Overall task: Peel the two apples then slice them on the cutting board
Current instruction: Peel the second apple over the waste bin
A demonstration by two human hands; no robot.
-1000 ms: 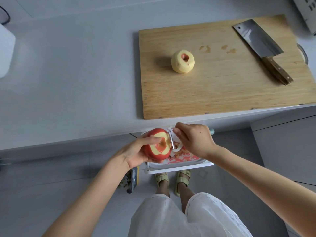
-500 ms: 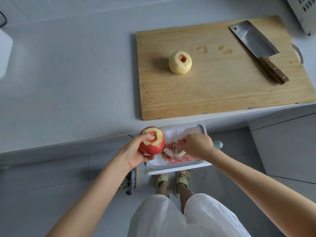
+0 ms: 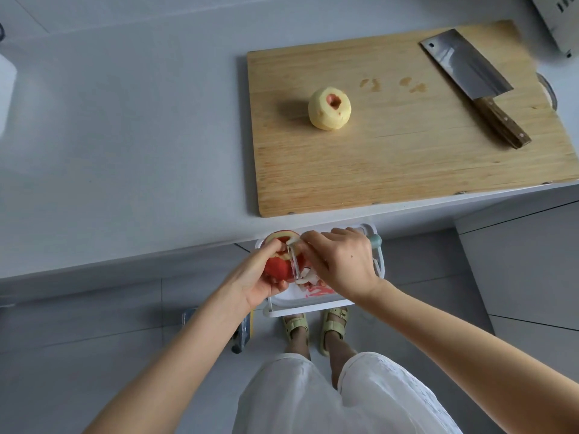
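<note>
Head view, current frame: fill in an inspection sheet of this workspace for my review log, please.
Surface: grey counter with a wooden cutting board at its front edge; brown stains on the board.
Job's things: peeled apple and cleaver lie on the board, apart; red apple, partly peeled, held below the counter edge over a white bin holding peels.
Clutter: white object at the left edge, cut off.
Hands: left hand grips the red apple; right hand holds the peeler against it.
Cables: nothing seen.
Surroundings: white appliance at the top right corner; dark object on the floor by the left forearm.
</note>
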